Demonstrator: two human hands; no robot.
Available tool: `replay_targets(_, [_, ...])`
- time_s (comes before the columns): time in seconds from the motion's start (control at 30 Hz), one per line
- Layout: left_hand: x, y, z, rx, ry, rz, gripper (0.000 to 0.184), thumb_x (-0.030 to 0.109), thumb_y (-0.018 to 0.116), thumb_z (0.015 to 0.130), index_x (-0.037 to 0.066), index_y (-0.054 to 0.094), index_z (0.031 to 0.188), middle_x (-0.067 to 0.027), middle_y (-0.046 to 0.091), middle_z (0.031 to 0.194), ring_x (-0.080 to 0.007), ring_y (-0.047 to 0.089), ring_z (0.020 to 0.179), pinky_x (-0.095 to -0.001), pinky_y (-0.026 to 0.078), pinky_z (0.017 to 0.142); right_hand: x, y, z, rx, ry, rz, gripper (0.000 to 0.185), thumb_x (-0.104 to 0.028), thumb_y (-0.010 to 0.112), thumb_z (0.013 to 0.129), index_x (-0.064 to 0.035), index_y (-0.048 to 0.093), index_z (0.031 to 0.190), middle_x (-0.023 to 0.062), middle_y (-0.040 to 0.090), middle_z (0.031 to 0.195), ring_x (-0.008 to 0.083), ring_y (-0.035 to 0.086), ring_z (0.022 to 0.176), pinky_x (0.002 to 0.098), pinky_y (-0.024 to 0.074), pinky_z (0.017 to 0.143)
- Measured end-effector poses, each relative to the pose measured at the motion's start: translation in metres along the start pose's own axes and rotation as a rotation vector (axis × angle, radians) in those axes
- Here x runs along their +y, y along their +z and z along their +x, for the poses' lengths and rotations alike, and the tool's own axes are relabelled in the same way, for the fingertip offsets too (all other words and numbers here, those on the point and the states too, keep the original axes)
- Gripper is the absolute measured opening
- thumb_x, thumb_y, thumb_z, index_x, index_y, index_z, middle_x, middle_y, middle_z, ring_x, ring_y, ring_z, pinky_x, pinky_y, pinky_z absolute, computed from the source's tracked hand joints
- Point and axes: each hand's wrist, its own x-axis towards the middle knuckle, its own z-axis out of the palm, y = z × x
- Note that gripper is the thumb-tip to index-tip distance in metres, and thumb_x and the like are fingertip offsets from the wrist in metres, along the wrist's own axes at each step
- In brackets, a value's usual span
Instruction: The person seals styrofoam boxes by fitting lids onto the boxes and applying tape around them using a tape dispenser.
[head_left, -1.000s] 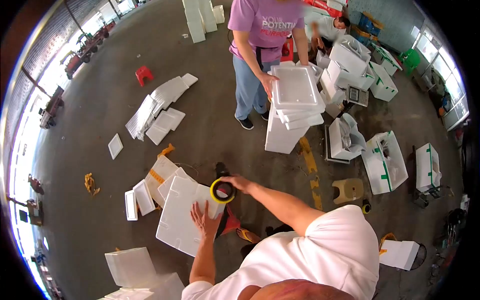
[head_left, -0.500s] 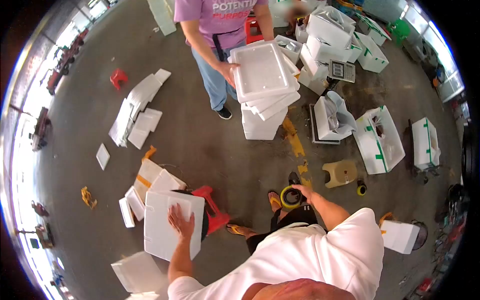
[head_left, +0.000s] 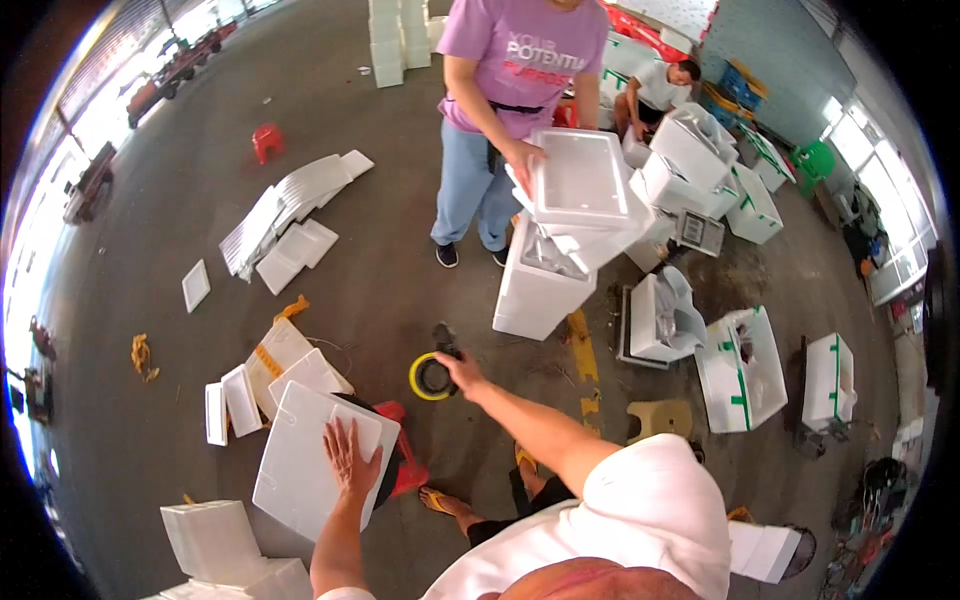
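Concrete floor stretches behind a worker whose left hand presses, fingers spread, on a white foam box by a red stool at the lower left of the frame. Well apart from it, near center, the right hand grips a tape dispenser that has swung back toward the box, not touching it, seemingly putting tape within easier reach.

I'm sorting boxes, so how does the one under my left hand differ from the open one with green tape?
The pressed box shows a closed face; the taped box is open, with clear plastic inside. The pressed box shows no green tape, while the taped box has several strips. Your left hand lies on the pressed box; no hand touches the taped box. Both are white.
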Motion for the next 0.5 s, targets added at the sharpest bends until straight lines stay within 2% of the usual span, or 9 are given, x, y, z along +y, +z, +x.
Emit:
replay_targets(0.13, [-0.004,0.001,0.002,-0.014,-0.003,0.022,0.086,0.032,0.076,0.073,0.01,0.035,0.146,-0.0232,0.025,0.153,-0.0445,0.016,0.143,-0.0542,0.013,0.117,0.098,0.09,0.046,-0.044,-0.089,-0.335,0.057,-0.038,0.074,0.081,0.0058,0.059,0.115,0.0156,0.064,0.114,0.021,0.06,0.102,0.0362,0.0481,0.087])
replay_targets(0.17, [-0.003,-0.007,0.003,-0.059,-0.022,0.012,0.086,0.032,0.076,0.073,0.01,0.037,0.146,-0.0229,0.025,0.153,-0.0446,0.017,0.143,-0.0549,0.014,0.117,0.076,0.101,0.028,0.015,0.07,-0.397,0.067,-0.043,0.074,0.077,0.0035,0.057,0.123,0.0193,0.063,0.119,0.032,0.058,0.113,0.0402,0.0433,0.098])
replay_targets(0.27, [-0.01,0.0,0.0,-0.067,0.024,0.022,0.088,0.032,0.077,0.071,0.01,0.037,0.146,-0.0232,0.026,0.153,-0.0459,0.019,0.142,-0.0559,0.016,0.116,0.058,0.091,0.013,-0.161,0.073,-0.212,0.074,-0.048,0.072,0.078,0.004,0.054,0.127,0.0206,0.06,0.125,0.0331,0.056,0.116,0.0417,0.0421,0.1])
replay_targets(0.3, [-0.017,0.006,0.0,-0.028,0.057,0.013,0.089,0.032,0.078,0.07,0.011,0.037,0.147,-0.0234,0.027,0.153,-0.0466,0.021,0.142,-0.0563,0.018,0.116,0.088,0.074,0.041,-0.086,-0.056,-0.535,0.07,-0.046,0.068,0.082,0.0032,0.053,0.129,0.0176,0.06,0.127,0.0299,0.056,0.118,0.0411,0.0425,0.1])
replay_targets(0.33, [-0.016,0.003,0.002,-0.009,0.056,-0.02,0.087,0.03,0.078,0.069,0.011,0.04,0.145,-0.0231,0.027,0.153,-0.0464,0.023,0.141,-0.056,0.019,0.115,0.092,0.065,0.057,-0.202,0.18,-0.23,0.064,-0.043,0.065,0.086,0.0022,0.054,0.129,0.0148,0.059,0.13,0.0269,0.053,0.122,0.0398,0.0423,0.102])
replay_targets(0.37, [-0.015,0.0,0.003,0.01,0.056,-0.053,0.084,0.028,0.077,0.068,0.011,0.042,0.143,-0.0228,0.028,0.153,-0.0462,0.025,0.14,-0.0558,0.021,0.115,0.092,0.072,0.045,-0.116,-0.018,-0.152,0.056,-0.042,0.063,0.087,0.0005,0.06,0.124,0.0122,0.063,0.124,0.0235,0.058,0.113,0.0388,0.0454,0.096])
replay_targets(0.43, [-0.013,-0.005,0.006,0.036,0.038,-0.087,0.081,0.027,0.075,0.069,0.012,0.044,0.142,-0.0218,0.029,0.152,-0.0465,0.027,0.139,-0.0547,0.023,0.114,0.063,0.092,0.027,-0.183,0.176,-0.157,0.04,-0.035,0.057,0.09,-0.0014,0.067,0.109,0.0074,0.067,0.105,0.0197,0.062,0.095,0.0356,0.0479,0.086])
replay_targets(0.47, [-0.019,-0.004,0.006,-0.072,0.003,-0.022,0.079,0.034,0.073,0.077,0.016,0.039,0.146,-0.0215,0.027,0.153,-0.0442,0.024,0.141,-0.0528,0.02,0.116,0.098,0.091,0.042,-0.194,0.262,-0.108,0.039,-0.035,0.061,0.089,-0.0007,0.067,0.106,0.0094,0.067,0.103,0.0191,0.061,0.093,0.0351,0.0474,0.086])
replay_targets(0.5, [-0.02,0.002,0.008,-0.013,0.014,-0.04,0.079,0.034,0.073,0.077,0.018,0.039,0.146,-0.0206,0.028,0.153,-0.0438,0.023,0.141,-0.0528,0.019,0.116,0.09,0.096,0.04,-0.129,0.146,-0.133,0.04,-0.033,0.063,0.088,0.0005,0.065,0.108,0.0102,0.066,0.105,0.019,0.061,0.094,0.0345,0.0479,0.085])
